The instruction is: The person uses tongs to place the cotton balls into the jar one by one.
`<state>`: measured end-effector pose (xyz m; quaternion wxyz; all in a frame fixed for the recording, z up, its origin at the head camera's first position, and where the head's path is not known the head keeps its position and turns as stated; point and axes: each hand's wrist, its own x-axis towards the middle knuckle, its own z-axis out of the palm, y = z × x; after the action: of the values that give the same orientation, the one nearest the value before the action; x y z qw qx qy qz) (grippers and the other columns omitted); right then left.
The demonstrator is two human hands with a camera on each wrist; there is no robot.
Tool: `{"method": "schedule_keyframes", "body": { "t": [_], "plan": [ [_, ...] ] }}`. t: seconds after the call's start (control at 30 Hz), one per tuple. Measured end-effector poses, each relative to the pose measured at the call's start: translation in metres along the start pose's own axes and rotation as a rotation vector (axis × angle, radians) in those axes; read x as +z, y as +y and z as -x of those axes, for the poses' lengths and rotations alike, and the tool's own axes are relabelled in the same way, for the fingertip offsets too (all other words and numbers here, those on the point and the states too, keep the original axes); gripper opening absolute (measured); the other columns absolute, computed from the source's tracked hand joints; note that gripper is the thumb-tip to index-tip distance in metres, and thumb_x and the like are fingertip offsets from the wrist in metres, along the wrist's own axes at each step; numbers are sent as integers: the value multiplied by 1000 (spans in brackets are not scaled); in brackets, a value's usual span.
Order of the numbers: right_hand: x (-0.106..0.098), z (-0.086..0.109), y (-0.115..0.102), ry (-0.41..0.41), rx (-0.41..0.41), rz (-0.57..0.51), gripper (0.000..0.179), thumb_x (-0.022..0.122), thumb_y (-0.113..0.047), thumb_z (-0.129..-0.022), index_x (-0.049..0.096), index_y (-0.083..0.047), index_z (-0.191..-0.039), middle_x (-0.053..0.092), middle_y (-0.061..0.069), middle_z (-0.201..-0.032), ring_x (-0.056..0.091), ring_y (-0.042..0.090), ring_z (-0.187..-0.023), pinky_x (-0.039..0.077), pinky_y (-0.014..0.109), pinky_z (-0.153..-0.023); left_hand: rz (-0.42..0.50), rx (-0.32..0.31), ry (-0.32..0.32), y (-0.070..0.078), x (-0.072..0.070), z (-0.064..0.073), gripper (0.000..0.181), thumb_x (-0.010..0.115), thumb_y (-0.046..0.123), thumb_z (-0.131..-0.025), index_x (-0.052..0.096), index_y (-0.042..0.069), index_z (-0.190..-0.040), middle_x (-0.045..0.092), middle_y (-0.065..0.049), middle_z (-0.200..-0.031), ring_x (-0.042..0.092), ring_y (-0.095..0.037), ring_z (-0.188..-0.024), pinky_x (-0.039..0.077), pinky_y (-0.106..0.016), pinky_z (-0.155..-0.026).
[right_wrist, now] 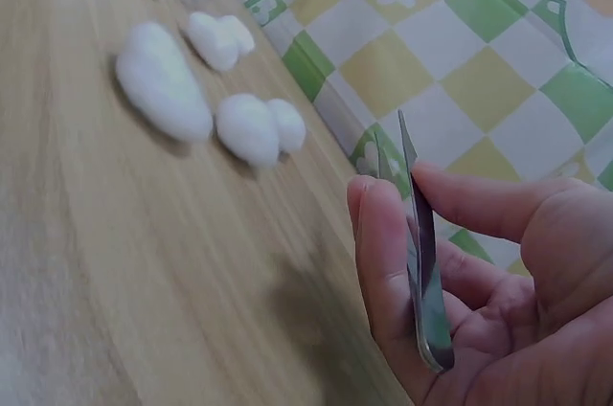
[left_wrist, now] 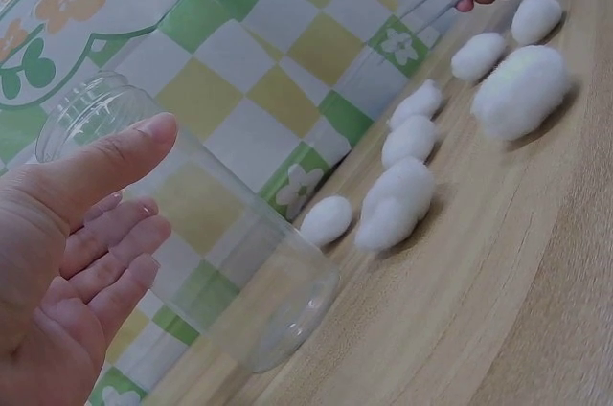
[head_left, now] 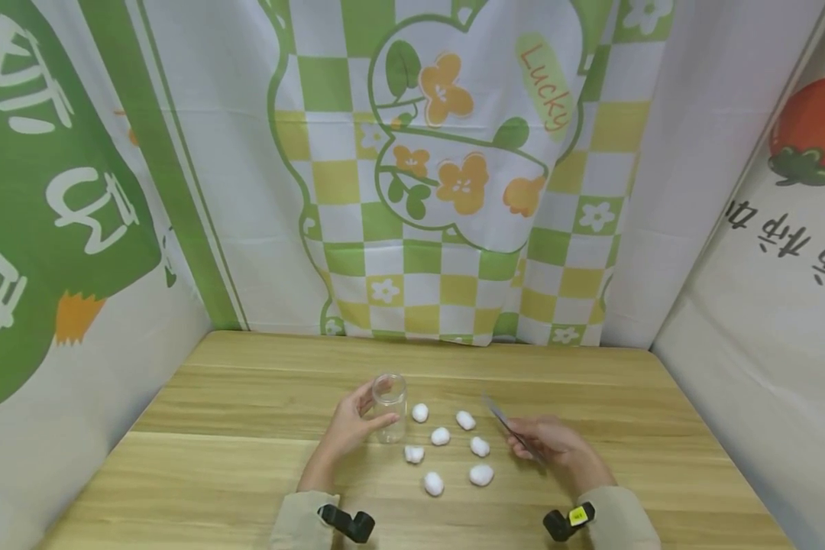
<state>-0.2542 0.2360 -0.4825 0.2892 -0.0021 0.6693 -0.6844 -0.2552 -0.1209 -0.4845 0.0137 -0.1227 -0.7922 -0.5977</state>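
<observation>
My left hand [head_left: 349, 422] holds a clear, open-topped jar [head_left: 389, 428] that stands upright on the table, the thumb across its near side and the fingers round the other side. The jar [left_wrist: 278, 281] has nothing in it in the left wrist view. In my right hand [head_left: 551, 443] is a pair of metal tweezers [right_wrist: 431, 305], pinched between thumb and fingers with its tips pointing away and apart. Several white cotton balls [head_left: 440, 436] lie loosely spread between the jar and the tweezers. A large cotton ball [right_wrist: 161, 82] shows in the right wrist view, to the left of the tweezers.
The wooden table [head_left: 247, 397] runs back to a green and yellow checked curtain [head_left: 422, 283]. Printed cloth hangs along the left side [head_left: 151, 328] and the right side [head_left: 749, 344]. A black wrist camera [head_left: 347, 524] sits at the left sleeve, another [head_left: 560, 525] at the right.
</observation>
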Motion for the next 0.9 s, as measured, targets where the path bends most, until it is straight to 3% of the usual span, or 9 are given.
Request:
{"method": "schedule_keyframes", "body": {
  "t": [0.4,0.6,0.9],
  "plan": [
    [-4,3,2,9,17,128,18,55,-12,-96,63,4,-97,65,-7,-66,59,-4,-55,52,8,-53,-4,3,-3,1,0,1,66,77,16,-81,49,9,-139,55,-15,-142,45,-32,-139,36,-43,-117],
    [-3,3,3,9,22,191,20,55,-12,-95,62,7,-99,64,-7,-63,56,-4,-52,50,7,-50,-4,-4,1,1,0,1,65,78,16,-80,50,9,-139,55,-14,-142,45,-32,-139,36,-43,-117],
    [1,2,5,0,30,183,13,55,-9,-94,62,0,-89,62,-7,-59,54,-5,-49,47,7,-47,-2,-9,16,1,2,1,67,78,16,-80,49,8,-140,54,-14,-143,45,-32,-139,36,-43,-117]
  ]
}}
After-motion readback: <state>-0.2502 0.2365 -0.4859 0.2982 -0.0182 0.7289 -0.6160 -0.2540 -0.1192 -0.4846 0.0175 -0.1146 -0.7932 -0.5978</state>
